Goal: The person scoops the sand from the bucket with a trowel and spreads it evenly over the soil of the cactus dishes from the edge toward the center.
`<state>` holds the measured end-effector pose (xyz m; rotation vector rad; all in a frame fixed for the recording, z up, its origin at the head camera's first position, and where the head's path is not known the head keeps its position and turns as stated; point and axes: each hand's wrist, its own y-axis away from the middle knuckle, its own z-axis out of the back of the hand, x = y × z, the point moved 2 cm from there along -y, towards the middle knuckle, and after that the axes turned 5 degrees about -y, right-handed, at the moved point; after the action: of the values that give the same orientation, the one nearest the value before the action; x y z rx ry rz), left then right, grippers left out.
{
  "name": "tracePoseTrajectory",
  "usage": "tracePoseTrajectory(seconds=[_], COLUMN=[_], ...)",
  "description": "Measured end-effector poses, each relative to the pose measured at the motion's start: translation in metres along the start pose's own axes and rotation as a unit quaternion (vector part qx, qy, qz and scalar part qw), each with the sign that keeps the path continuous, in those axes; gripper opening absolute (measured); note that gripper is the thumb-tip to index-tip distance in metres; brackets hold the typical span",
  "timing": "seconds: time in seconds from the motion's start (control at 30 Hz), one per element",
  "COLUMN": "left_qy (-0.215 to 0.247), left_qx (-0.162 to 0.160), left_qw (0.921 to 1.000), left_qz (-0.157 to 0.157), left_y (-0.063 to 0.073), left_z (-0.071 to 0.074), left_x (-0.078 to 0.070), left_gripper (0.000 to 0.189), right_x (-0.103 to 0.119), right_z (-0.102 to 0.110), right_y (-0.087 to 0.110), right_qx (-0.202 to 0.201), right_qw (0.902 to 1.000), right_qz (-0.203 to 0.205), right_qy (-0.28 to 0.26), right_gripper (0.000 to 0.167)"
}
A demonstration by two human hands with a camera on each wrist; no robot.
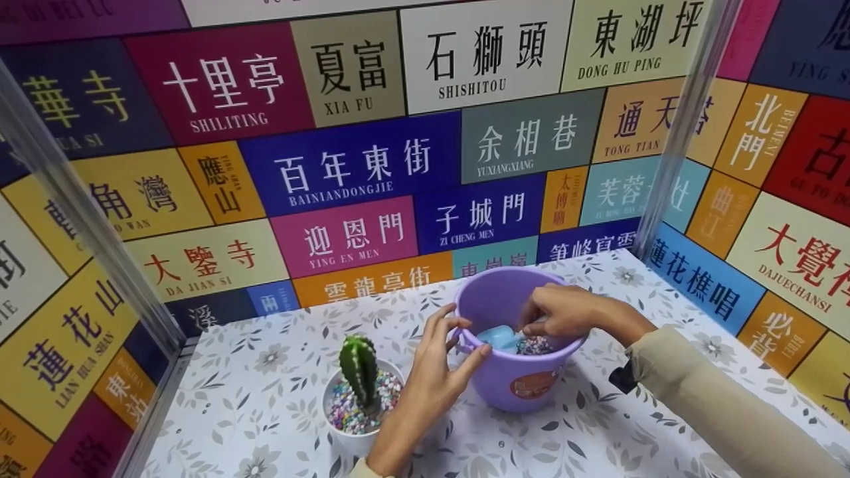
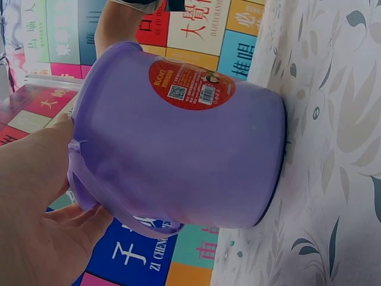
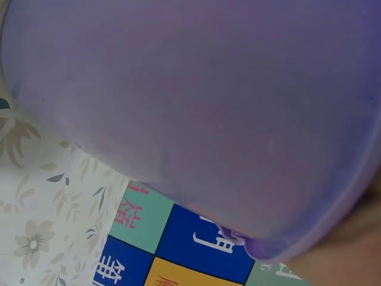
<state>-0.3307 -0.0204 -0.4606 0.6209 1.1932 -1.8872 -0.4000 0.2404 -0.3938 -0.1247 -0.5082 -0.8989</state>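
Note:
A purple bucket (image 1: 491,378) stands on the table, tilted slightly in the head view, with small multicoloured pebbles (image 1: 535,345) inside. My left hand (image 1: 435,362) holds its rim on the left side, thumb on the near side and fingers at the far side. Reaching down into the bucket, my right hand (image 1: 564,312) grips the handle of a light blue scoop (image 1: 499,337) at the pebbles. The left wrist view shows the bucket's wall (image 2: 178,155) and its hanging handle beside my left hand. In the right wrist view the wall (image 3: 178,107) hides most of the right hand and the scoop.
A green cactus (image 1: 358,368) stands in a white pot (image 1: 348,438) of coloured pebbles, left of my left forearm. A floral cloth (image 1: 265,398) covers the table. Panels with Chinese lettering (image 1: 352,166) and metal posts (image 1: 684,119) rise behind and beside it.

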Motion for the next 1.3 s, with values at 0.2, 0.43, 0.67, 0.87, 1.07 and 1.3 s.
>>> tracePoseTrajectory(seconds=[0.2, 0.43, 0.67, 0.87, 1.07, 1.3], left_qy=[-0.008, -0.015, -0.065, -0.11, -0.119, -0.128], left_qx=[-0.002, -0.005, 0.003, 0.005, -0.011, -0.025], left_qw=[1.0, 0.9996, 0.9976, 0.9932, 0.9896, 0.9844], left_qz=[-0.001, -0.022, -0.025, -0.036, -0.08, -0.117], left_y=[0.0, 0.001, 0.002, 0.003, 0.004, 0.008], left_z=[0.0, -0.001, 0.0, 0.006, 0.024, 0.057], left_x=[0.0, -0.002, -0.003, -0.012, -0.039, -0.07], left_gripper=[0.047, 0.048, 0.049, 0.051, 0.051, 0.051], right_x=[0.002, 0.003, -0.001, -0.001, 0.0, 0.002], right_z=[0.005, 0.016, 0.02, 0.02, 0.019, 0.019], right_y=[0.006, 0.014, 0.026, 0.035, 0.037, 0.035], right_qx=[0.002, -0.027, -0.045, -0.065, -0.072, -0.077], right_qw=[0.9994, 0.9982, 0.9938, 0.9918, 0.9907, 0.9906], right_qz=[0.005, 0.002, -0.009, 0.0, 0.0, 0.001], right_qy=[-0.033, -0.054, -0.101, -0.11, -0.115, -0.113], right_gripper=[0.015, 0.018, 0.024, 0.025, 0.024, 0.024])
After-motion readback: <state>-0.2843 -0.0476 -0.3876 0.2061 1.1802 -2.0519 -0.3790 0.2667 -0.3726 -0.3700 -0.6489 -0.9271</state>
